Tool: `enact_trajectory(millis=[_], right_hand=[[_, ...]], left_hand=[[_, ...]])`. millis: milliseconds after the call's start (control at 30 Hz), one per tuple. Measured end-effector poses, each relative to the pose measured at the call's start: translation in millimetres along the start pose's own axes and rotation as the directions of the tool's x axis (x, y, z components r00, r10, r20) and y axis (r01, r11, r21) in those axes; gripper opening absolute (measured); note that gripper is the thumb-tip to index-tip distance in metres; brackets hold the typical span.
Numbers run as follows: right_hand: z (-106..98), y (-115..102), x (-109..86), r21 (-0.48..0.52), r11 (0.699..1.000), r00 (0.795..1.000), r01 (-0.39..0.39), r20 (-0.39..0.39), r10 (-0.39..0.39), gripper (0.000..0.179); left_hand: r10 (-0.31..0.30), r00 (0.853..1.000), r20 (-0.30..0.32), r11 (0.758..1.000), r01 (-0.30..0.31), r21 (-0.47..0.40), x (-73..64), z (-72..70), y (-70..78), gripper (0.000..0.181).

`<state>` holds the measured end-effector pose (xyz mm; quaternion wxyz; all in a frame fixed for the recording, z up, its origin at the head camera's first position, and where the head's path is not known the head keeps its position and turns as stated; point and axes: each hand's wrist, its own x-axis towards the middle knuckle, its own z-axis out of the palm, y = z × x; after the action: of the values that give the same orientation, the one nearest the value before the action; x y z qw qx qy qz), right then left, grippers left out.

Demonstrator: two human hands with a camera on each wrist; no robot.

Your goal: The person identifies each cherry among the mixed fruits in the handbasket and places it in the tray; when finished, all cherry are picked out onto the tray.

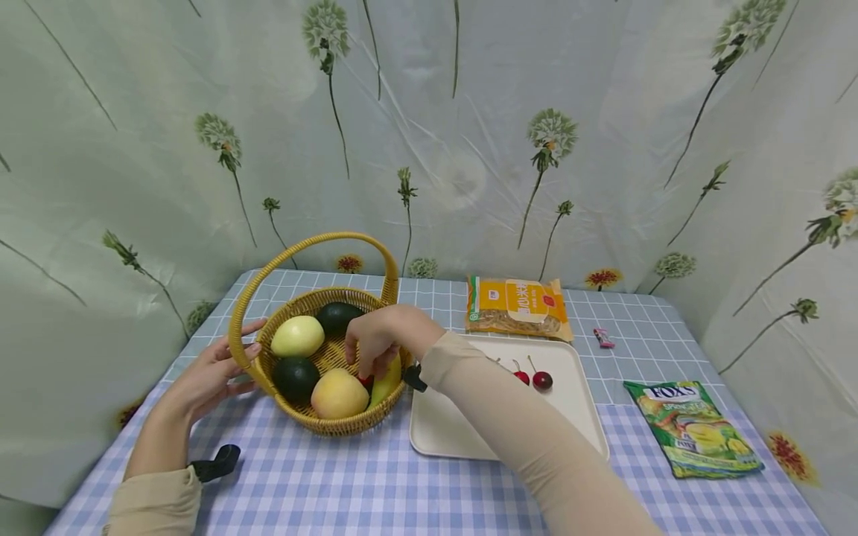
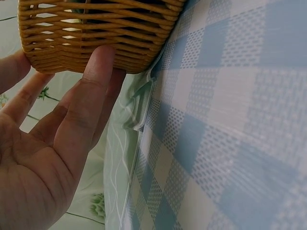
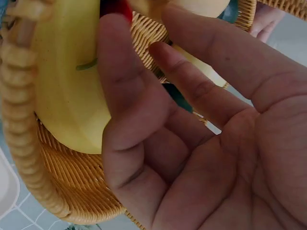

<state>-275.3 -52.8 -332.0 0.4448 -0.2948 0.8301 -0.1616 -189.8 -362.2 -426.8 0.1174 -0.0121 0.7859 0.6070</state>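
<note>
A yellow wicker basket (image 1: 338, 426) with a tall handle stands on the checked cloth. It holds a pale yellow-green fruit (image 1: 298, 336), two dark green fruits (image 1: 296, 380), a peach (image 1: 339, 394) and a banana (image 3: 67, 86). My left hand (image 1: 211, 376) touches the basket's left side with extended fingers, beneath the handle's foot. Inside the basket, my right hand (image 1: 382, 335) reaches down by the banana. One of its fingertips meets a red cherry (image 3: 116, 6), mostly hidden by that finger. Thumb and forefinger stand apart, with wicker showing between them.
Right of the basket lies a cream tray (image 1: 442, 439) with cherries (image 1: 542, 381), partly covered by my right sleeve. Behind it is an orange food packet (image 1: 519, 307). A green FOX'S bag (image 1: 697, 432) and a small pink item (image 1: 603, 339) lie farther right.
</note>
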Motion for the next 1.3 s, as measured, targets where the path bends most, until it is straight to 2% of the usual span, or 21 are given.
enact_trajectory(millis=[267,467,567,933,1100,1300], right_hand=[[-0.1,-0.6,6.7,-0.036,0.999,1.000,-0.015,-0.015,0.015,0.029],[1.3,-2.7,14.9,-0.087,0.996,0.999,-0.022,-0.027,0.020,0.050],[1.8,-3.6,18.9,-0.127,0.992,0.999,-0.018,-0.038,0.013,0.054],[0.2,-7.2,27.4,-0.272,0.962,0.999,-0.010,-0.043,-0.002,0.032],[0.1,-7.9,30.6,-0.296,0.955,0.999,-0.009,-0.043,-0.004,0.015],[3.0,-10.8,33.0,-0.293,0.956,0.999,0.015,-0.030,-0.024,0.013]], left_hand=[[-0.011,1.000,-0.003,1.000,0.011,0.006,1.2,0.6,1.8,0.070],[0.000,1.000,0.005,1.000,0.000,-0.017,-0.8,-0.6,0.3,0.069],[0.002,1.000,0.007,1.000,-0.002,-0.022,-1.5,-0.6,-0.4,0.069],[-0.009,1.000,-0.004,1.000,0.009,-0.013,-0.2,-0.7,-0.9,0.069],[-0.003,1.000,0.001,1.000,0.003,-0.008,0.4,-0.5,-0.4,0.069],[-0.008,1.000,-0.004,1.000,0.008,0.001,0.1,-0.2,0.2,0.070]])
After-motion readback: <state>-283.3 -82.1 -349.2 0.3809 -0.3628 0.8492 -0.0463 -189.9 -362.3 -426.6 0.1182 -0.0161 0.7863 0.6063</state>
